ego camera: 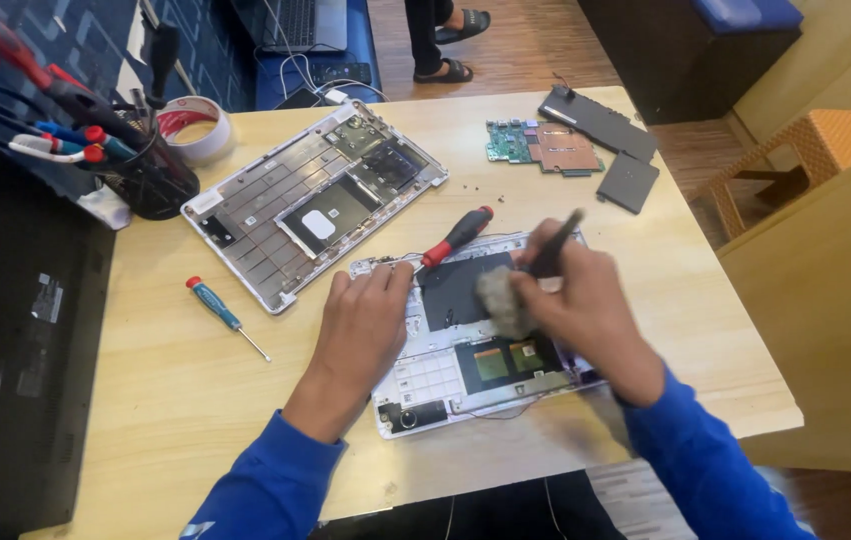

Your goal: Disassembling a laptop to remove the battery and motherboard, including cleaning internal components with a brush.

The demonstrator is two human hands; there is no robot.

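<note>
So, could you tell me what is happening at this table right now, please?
A person in blue sleeves is working on an opened silver laptop base on the pale wooden table. The left hand presses flat on it, while the right hand holds a dark brush, blurred, over the inside. A red-handled screwdriver lies on the base; a green circuit board sits apart.

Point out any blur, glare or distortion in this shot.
Head view: the right hand and the brush it holds are motion-blurred; the left hand, resting on the opened laptop chassis, is sharp. Soft glare lies on the wooden table; its edges bow slightly from the wide lens.
</note>
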